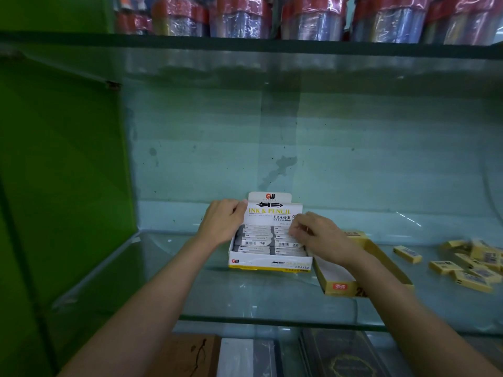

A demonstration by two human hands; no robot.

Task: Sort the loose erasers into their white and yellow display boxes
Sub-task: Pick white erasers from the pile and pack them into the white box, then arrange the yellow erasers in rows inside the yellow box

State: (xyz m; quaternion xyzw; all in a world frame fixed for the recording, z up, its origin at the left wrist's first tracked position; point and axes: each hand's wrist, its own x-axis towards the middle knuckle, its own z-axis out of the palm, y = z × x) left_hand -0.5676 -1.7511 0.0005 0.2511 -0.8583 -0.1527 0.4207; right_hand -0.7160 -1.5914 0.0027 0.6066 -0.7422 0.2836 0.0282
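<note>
White display box point(269, 263) near shelf point(245, 295) front edge, nearly full. Left hand point(224, 223) curled on its back flap; right hand point(318, 238) pinching an eraser point(288, 244) inside. Best seated flat, label up, box steadied. Yellow erasers point(471, 263) loose toward right edge, beside yellow box point(345, 287).

Bare glass shelf point(163, 268) lies open left of the white cardboard eraser box point(269, 261); rightward, the yellow cardboard box point(343, 288) and scattered yellow erasers point(473, 263) crowd the way.
</note>
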